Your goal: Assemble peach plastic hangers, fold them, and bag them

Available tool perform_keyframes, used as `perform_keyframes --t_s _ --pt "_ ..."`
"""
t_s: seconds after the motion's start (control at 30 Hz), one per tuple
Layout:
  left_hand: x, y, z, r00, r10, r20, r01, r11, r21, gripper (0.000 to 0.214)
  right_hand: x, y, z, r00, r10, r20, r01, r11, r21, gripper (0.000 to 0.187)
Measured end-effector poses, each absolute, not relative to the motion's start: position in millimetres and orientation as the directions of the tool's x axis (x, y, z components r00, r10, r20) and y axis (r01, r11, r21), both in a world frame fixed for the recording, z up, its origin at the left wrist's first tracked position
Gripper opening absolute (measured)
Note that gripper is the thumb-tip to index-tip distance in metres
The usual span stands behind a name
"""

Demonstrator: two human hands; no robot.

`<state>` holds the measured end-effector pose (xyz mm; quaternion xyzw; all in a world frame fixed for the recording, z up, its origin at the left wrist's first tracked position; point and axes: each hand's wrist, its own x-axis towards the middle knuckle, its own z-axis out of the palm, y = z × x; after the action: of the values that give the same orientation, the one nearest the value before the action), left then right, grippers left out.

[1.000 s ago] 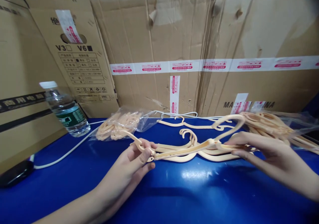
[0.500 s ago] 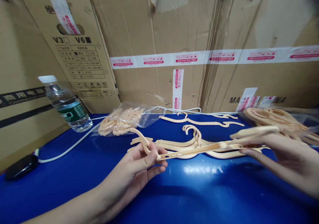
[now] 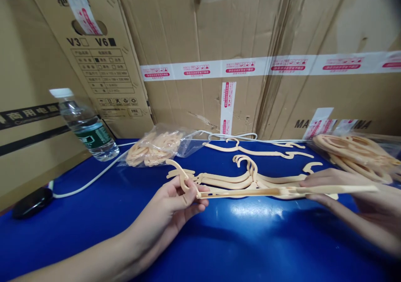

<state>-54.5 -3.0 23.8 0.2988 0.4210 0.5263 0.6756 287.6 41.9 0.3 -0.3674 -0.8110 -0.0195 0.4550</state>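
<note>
A cream folding clothes hanger [image 3: 244, 193] stretches between my two hands, seen nearly edge-on. My left hand [image 3: 180, 200] pinches its left end, where a curved end piece [image 3: 175, 166] sticks up past the fingers. At the other end my right hand [image 3: 347, 194] is closed on the hanger, with the thumb below and the fingers above. Right behind it lies a stack of similar hangers [image 3: 225, 181], their hooks [image 3: 246, 163] pointing up and to the left. Part of that stack is hidden by the held one.
Farther back lies a single hanger [image 3: 257, 151]. Bags of hanger parts [image 3: 155, 148] and folded hangers [image 3: 357, 154] flank the blue table [image 3: 200, 240]. At left are a water bottle [image 3: 89, 127], a black mouse [image 3: 33, 202] and a white cable [image 3: 84, 190]. Cardboard boxes [image 3: 188, 102] stand behind.
The held hanger's right part has swung down, so its arms now lie almost in one straight line. My right hand has turned with it; my left hand keeps its pinch.
</note>
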Motion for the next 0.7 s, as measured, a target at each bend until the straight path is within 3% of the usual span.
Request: perform_keyframes --t_s 0.23,0.7 --pt "-55.6 1.1 18.6 0.039 0.975 -0.218 -0.437 0.213 0.874 0.038 280.4 29.9 -1.1 -0.406 0.657 0.636 0.625 0.707 -0.331 0.028" --pt "-58.9 3.7 10.3 -0.080 0.986 -0.143 -0.398 0.100 0.912 0.040 275.7 20.1 -6.8 -0.375 0.717 0.587 0.669 0.648 -0.365 0.021"
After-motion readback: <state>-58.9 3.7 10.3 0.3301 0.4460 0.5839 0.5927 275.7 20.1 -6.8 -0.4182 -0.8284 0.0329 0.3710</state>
